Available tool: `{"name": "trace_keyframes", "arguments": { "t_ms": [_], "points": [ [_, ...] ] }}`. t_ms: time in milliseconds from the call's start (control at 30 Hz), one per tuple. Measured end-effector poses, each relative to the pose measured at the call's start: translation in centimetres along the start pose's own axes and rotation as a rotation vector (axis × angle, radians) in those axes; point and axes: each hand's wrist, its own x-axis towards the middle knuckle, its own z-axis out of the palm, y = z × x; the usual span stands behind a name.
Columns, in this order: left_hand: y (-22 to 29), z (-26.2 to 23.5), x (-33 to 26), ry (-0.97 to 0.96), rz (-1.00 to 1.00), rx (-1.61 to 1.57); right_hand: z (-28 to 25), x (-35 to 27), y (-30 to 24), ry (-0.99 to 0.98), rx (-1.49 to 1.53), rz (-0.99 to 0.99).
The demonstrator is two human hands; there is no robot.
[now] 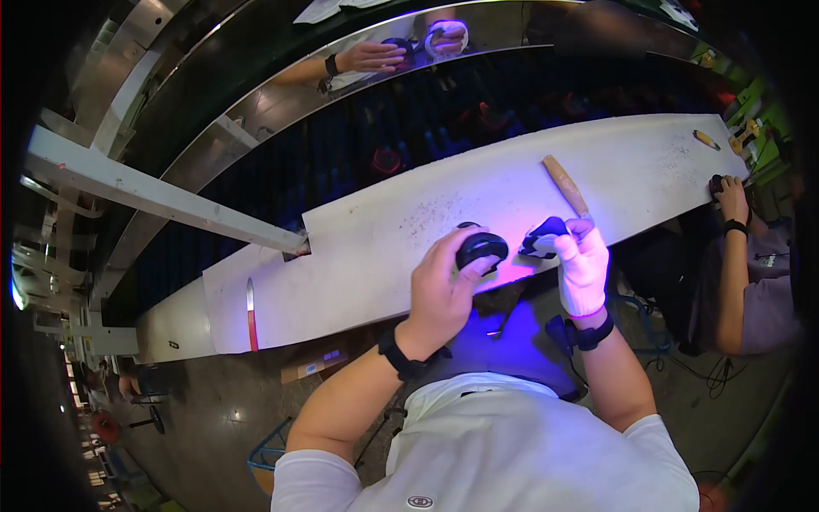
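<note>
Left hand (442,294): bare, wrist strap worn; grip closed around a round black part (482,249), fingers wrapped over its near and left sides, thumb on its lower edge. The part is held just above the desk's near edge.
Right hand (582,271): in a white glove; grip closed on a dark curved piece (543,236), pinched at the piece's right end between thumb and fingers.
Key relation: the round black part lies left of the dark curved piece, the two near each other but apart, a narrow gap showing between them. Each hand is on its own side of the gap; neither crosses the other.
Long axis: the dark curved piece runs roughly left to right, its free end pointing toward the round black part. The round black part shows no clear long axis.
Nearer hand: the left hand is nearer to the round black part, the right hand to the curved piece.
Desk (401,239): long white surface running lower left to upper right, speckled with dark marks; violet light falls on it under the hands.
Wooden-handled tool (566,186): lies on the desk just beyond the right hand, its axis slanting from upper left to lower right, untouched.
Red-handled knife (252,314): lies well to the left, near the desk's near edge.
Far side: a co-worker's hand (371,57) rests on a shiny metal ledge (281,102) beyond the dark conveyor; another person's hand (731,198) is at the desk's right end.
</note>
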Motion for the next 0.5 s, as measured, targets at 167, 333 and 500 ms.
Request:
{"name": "trace_keyframes", "arguments": {
  "t_ms": [167,333,500],
  "points": [
    [-1.6,2.7,-1.3,0.125,0.178,-0.109,0.4,-0.3,-2.1,-0.231,0.024,-0.032],
    [-0.7,1.7,-1.4,0.013,0.231,-0.008,2.7,-2.0,-3.6,-0.328,0.201,0.233],
    [-0.5,0.2,-2.4,-0.11,0.208,0.042,3.9,-2.6,-2.1,-0.321,0.168,0.059]
  ]
}}
